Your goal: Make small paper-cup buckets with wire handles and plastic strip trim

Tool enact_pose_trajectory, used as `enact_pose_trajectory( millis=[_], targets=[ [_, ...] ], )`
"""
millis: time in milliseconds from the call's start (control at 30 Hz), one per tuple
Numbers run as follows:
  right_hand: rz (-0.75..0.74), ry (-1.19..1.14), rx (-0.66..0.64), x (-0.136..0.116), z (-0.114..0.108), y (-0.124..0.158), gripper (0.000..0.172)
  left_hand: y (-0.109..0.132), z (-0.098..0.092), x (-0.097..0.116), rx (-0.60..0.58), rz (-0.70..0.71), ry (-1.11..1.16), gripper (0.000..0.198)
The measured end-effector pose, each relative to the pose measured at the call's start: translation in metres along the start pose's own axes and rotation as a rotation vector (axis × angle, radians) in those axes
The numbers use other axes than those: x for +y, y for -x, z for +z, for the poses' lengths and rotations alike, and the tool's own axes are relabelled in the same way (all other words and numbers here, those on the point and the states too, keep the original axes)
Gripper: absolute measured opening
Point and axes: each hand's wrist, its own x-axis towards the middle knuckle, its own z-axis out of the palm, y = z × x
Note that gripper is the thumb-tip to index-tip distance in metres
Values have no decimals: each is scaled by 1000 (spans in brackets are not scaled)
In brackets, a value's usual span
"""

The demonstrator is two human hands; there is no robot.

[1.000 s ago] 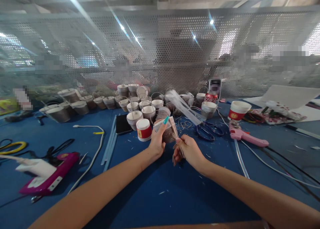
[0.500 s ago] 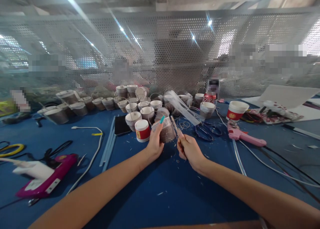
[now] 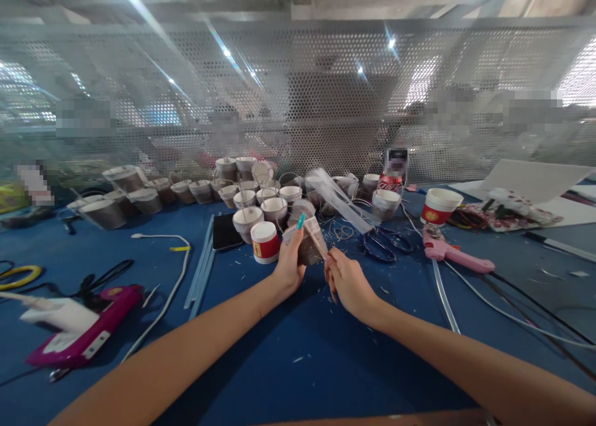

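My left hand (image 3: 288, 267) is closed around a small brownish-grey cup (image 3: 311, 251) with a pale rim, tilted on its side toward my right hand. A thin light-brown stick (image 3: 318, 243) is pinched in the fingers of my right hand (image 3: 350, 283). Its far end lies against the cup's side or rim; I cannot make out whether its tip is a brush. Just left of the cup stands a white container with a red label (image 3: 265, 247). Behind are several similar small buckets (image 3: 248, 221) with wire handles.
Blue-handled scissors (image 3: 384, 243) and clear glue sticks (image 3: 342, 199) lie beyond my right hand. Further right are a pink glue gun (image 3: 459, 258) and stacked paper cups (image 3: 440, 207). A magenta power strip (image 3: 88, 333), white cable (image 3: 179, 283) and dark phone-like slab (image 3: 226, 233) lie left.
My right hand has swung the stick over, so its upper end now leans left across the cup instead of standing apart from it. My left hand and the cup have hardly moved.
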Motion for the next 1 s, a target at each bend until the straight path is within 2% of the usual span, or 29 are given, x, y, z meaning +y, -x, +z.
enact_pose_trajectory(
  millis=[133,367,500,633,833,1000],
  targets=[
    [49,6,25,3,0,-2,27,0,0,0,-11,17,-11,29],
    [257,-266,-43,8,4,-9,32,2,3,4,68,-43,-3,24],
    [203,-298,-20,8,3,-8,31,4,4,6,17,-31,-30,27],
    [148,-357,10,5,2,-5,37,5,4,7,36,-19,-36,28],
    [186,-302,68,-1,0,-5,30,5,3,4,-8,23,-47,28],
    [243,-345,5,2,-1,-6,27,6,2,4,-1,16,-58,25]
  ],
)
